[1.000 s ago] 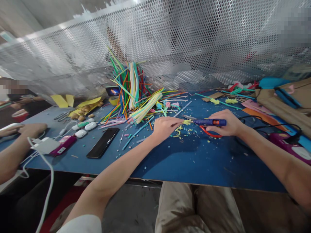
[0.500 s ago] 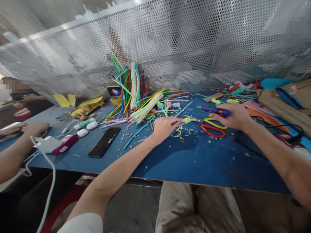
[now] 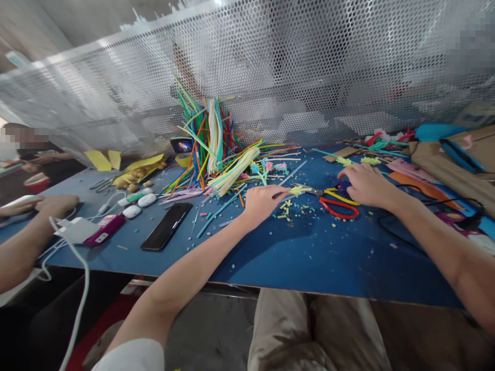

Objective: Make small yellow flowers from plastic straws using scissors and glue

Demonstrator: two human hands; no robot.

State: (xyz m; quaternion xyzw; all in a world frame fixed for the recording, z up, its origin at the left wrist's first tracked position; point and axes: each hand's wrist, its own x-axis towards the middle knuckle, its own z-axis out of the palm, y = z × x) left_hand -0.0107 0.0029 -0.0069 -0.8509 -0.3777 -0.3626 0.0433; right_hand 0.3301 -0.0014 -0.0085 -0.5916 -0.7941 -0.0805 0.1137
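Observation:
My left hand (image 3: 263, 203) is closed in a pinch on a small yellow fuzzy piece (image 3: 297, 190) over the middle of the blue table. At the right, my right hand (image 3: 363, 184) is over a blue glue gun (image 3: 343, 186), its fingers curved and partly spread; how firmly they touch it is hard to tell. Scissors (image 3: 338, 208) with one red and one yellow handle lie between the hands. Small yellow clippings (image 3: 285, 210) are scattered beside my left fingertips.
Bundled colourful pipe cleaners (image 3: 214, 139) stand at the back. A black phone (image 3: 166, 226) and a white charger (image 3: 77, 230) lie left. Another person's hand (image 3: 58, 205) rests at the far left. A brown bag (image 3: 475, 154) is at the right.
The glue gun, earlier held up and pointing left in my right hand, is now lower and mostly hidden behind it. My right fingers have loosened and spread. My left hand has barely moved.

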